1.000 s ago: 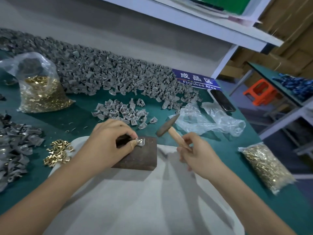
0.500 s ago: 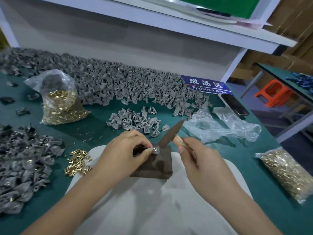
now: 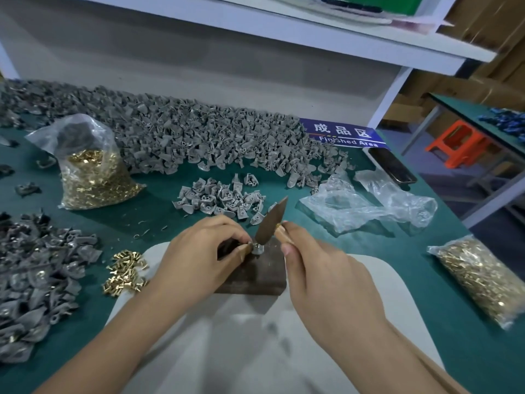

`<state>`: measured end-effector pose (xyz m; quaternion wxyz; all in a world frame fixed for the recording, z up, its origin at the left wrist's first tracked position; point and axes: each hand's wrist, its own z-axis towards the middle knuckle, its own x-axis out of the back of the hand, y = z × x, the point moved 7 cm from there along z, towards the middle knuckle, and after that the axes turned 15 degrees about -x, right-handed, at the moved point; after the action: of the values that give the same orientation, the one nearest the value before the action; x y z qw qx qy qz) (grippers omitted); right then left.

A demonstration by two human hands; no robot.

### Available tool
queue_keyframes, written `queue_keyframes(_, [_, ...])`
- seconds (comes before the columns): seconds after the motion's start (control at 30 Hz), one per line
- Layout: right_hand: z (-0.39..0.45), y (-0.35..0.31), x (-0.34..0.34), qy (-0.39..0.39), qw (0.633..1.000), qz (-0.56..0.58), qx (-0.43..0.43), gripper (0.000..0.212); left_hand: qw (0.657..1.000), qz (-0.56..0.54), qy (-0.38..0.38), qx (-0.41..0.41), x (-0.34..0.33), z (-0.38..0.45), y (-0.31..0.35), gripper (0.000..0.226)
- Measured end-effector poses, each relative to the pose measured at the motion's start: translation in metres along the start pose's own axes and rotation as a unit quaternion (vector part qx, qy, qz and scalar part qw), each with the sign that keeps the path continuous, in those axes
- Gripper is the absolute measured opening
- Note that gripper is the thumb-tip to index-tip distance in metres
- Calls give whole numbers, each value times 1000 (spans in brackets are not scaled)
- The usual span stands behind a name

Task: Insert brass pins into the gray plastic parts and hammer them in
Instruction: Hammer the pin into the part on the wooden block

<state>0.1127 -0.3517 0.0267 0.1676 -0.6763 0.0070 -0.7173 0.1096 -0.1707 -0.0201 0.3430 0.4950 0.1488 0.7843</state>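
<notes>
On dark block (image 3: 255,275): left hand (image 3: 199,263) pinches gray part (image 3: 258,248); right hand (image 3: 326,277) grips hammer (image 3: 271,221), head touching part. Risk: fingertips close, glancing blow strikes them.

A dull, dark metal hammer head (image 3: 271,220) sits on a pale wooden handle (image 3: 279,233) above a rough brown metal block (image 3: 255,275). Shiny loose brass pins (image 3: 125,270) lie on the matt green table mat (image 3: 159,211), near matt gray plastic parts (image 3: 218,197) and crinkled glossy clear plastic bags (image 3: 366,206).
</notes>
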Motion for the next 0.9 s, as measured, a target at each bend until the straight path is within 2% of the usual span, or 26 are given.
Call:
queue_keyframes(0.07, [-1, 2, 0, 0, 1000, 6, -8, 41, 1000, 2, 2, 5, 0, -1, 0, 10])
queue_keyframes(0.2, [-3, 2, 3, 35, 999, 36, -7, 51, 1000, 7, 3, 9, 0, -1, 0, 9])
queue_keyframes(0.3, [-3, 2, 2, 29, 999, 36, -4, 50, 1000, 9, 4, 8, 1, -1, 0, 10])
queue_keyframes(0.43, [-2, 6, 6, 60, 995, 71, -22, 52, 1000, 12, 3, 13, 1, -2, 0, 10])
queue_keyframes(0.57, [-3, 9, -2, 28, 998, 53, -36, 37, 1000, 15, 1, 14, 1, -3, 1, 7])
queue_keyframes(0.7, [-6, 7, 9, 82, 991, 103, -37, 48, 1000, 21, 4, 16, 2, -3, 0, 9])
queue_keyframes(0.83, [-7, 1, -4, 31, 998, 59, -16, 39, 999, 26, 5, 20, 3, -2, 2, 12])
queue_keyframes(0.9, [-5, 1, 2, 53, 996, 69, -14, 39, 999, 30, 4, 19, 3, -2, 3, 9])
